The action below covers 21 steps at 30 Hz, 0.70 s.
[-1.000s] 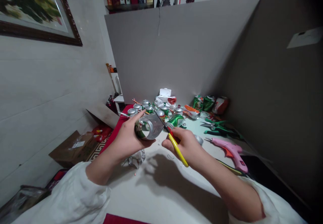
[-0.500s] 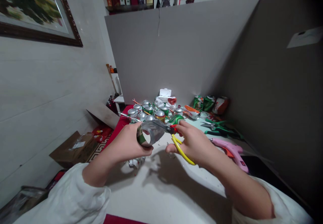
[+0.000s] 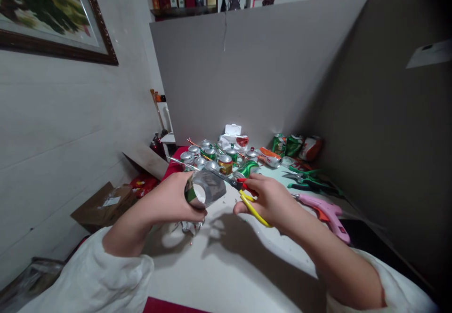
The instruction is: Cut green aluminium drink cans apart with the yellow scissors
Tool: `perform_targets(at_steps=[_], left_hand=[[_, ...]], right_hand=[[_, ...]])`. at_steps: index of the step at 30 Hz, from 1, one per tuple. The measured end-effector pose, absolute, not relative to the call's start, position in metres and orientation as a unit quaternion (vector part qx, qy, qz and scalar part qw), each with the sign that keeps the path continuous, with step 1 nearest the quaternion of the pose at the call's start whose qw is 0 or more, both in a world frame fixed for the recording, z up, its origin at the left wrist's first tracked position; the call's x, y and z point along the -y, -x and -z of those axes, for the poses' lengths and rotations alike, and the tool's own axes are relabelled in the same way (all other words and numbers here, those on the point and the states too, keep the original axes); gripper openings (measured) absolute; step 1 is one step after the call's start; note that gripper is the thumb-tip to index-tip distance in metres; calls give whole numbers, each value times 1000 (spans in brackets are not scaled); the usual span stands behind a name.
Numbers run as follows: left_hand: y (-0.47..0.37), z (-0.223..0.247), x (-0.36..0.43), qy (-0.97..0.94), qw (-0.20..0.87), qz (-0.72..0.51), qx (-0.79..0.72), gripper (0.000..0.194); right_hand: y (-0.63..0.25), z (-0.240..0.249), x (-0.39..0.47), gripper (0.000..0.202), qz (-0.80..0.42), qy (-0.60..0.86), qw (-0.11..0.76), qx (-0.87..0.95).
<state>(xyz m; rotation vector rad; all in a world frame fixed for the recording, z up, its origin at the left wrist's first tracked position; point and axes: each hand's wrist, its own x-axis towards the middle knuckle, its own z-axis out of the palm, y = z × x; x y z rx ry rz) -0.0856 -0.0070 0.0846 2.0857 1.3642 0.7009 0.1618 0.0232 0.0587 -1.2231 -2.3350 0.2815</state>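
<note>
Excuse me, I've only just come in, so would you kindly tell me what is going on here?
A person's left hand holds an open-ended can sideways, its cut edge facing right. The right hand grips yellow-handled scissors, with the blades at the can's upper edge; whether they are biting into the metal is hard to tell. Both are above a white table, where a cluster of small cans stands farther back and a pink glue gun lies to the right.
</note>
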Motion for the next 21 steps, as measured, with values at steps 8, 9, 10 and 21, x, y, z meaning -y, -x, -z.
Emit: perform_targets(at_steps=[8, 9, 10, 21], left_hand=[[93, -86, 8, -795, 291, -221, -485, 37], [94, -87, 9, -799, 291, -216, -480, 39], [94, -88, 9, -803, 291, -210, -476, 39], [86, -95, 9, -794, 207, -298, -488, 77]], right_hand=[[-154, -58, -15, 59, -118, 448, 219, 859], [-153, -56, -16, 59, -119, 446, 222, 859], [-154, -55, -17, 59, -121, 441, 228, 860], [-153, -41, -26, 62, -187, 422, 363, 810]])
